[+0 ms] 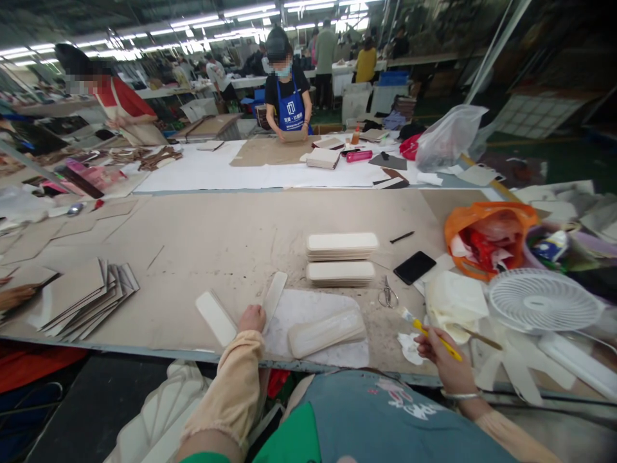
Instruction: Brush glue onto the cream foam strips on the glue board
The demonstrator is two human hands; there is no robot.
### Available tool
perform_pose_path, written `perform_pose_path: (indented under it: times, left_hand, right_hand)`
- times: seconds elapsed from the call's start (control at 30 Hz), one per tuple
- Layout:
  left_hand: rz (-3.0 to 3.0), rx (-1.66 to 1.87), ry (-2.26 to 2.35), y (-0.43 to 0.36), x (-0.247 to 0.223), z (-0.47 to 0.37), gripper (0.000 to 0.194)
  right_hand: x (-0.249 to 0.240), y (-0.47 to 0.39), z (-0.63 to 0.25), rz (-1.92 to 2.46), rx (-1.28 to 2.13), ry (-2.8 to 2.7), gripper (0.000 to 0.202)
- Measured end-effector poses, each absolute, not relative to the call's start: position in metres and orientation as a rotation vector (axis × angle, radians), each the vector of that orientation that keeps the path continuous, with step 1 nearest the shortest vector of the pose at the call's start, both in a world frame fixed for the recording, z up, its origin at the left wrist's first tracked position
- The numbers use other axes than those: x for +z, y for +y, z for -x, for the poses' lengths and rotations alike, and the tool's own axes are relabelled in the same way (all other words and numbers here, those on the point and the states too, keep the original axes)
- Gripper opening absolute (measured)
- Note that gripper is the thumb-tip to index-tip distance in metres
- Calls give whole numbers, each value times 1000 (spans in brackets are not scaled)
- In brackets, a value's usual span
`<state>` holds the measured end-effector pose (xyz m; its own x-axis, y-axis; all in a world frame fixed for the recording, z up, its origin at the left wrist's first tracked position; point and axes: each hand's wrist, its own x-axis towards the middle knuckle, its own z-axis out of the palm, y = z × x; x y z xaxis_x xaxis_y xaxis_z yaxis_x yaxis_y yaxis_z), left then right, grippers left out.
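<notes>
My left hand [252, 318] is closed at the lower end of a narrow pale strip [275, 292], which slants up beside a white sheet [318, 302]. Left of it, a rounded pale piece [215, 316] lies on the table. My right hand [439, 350] grips a yellow-handled brush [436, 341], its bristles pointing up and left over a crumpled white tissue [411, 347]. Several pale rounded pieces [328, 331] lie stacked on the white sheet. Behind them stand two neat stacks, a front stack [340, 272] and a rear stack [342, 244].
Scissors [388, 294], a black phone [414, 267] and a dark pen [402, 237] lie right of the stacks. Farther right are an orange bag [489, 209], a white fan [544, 299] and a whitish container [456, 299]. Folded boards [87, 296] lie left, near another person's hand [19, 298].
</notes>
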<state>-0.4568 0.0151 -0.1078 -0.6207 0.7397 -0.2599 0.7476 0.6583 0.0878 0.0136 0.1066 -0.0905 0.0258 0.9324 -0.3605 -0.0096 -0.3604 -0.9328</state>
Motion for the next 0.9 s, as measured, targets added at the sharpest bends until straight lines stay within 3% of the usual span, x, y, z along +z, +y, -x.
perform_pose_path:
  times: [0.17,0.23,0.33,0.6,0.9]
  left_hand:
    - [-1401,240,2589,-1,-60,440,27]
    - [-1568,546,2330,-8,-42,418,24]
    - [-1677,644,1894,-12,-26,371,22]
    - [-1595,506,1448,3,-46,291,17]
    - [-836,755,1312,-33,-71,303,32]
  right_hand:
    - [-80,106,-2,1439,1404,-990,46]
    - [-78,106,4,1426,1405,-1019,39]
    - [-77,105,15,1372,1475,-1083,31]
    - [-84,89,40,1237,1753,-1082,34]
    - [-98,88,42,1385,1401,-1313,39]
